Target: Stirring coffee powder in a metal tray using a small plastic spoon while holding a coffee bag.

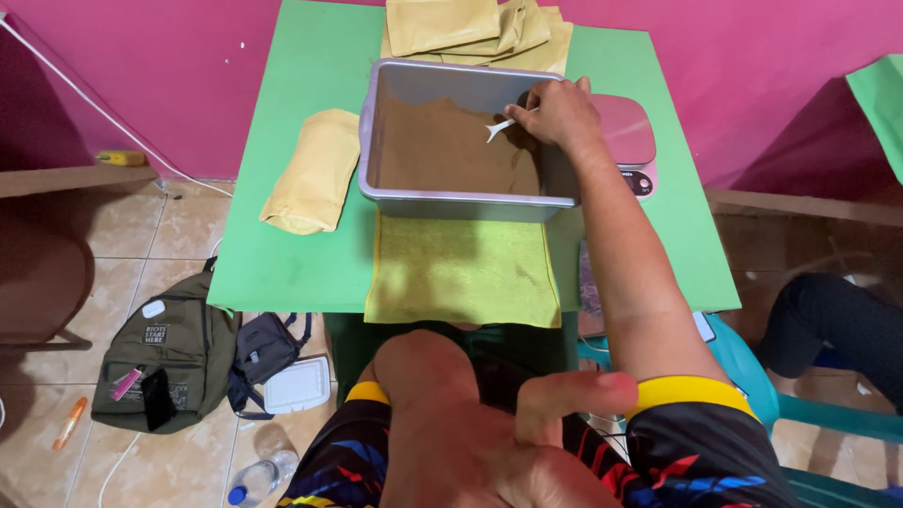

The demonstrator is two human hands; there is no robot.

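Currently I am seeing the metal tray [376, 141] of brown powder [442, 150] lying just under my right hand [562, 113], whose fingers are pinching a small white spoon [501, 125]. My left hand [470, 442] is resting on my knee, fingers loosely spread, gripping nothing.

A green bench [282, 254] against a pink wall carries a metal tray [458, 199] of brown powder resting on a yellow cloth [461, 273], a filled tan pouch [313, 171] to its left, a stack of tan pouches [470, 28] behind and a pink scale [630, 132] at right.
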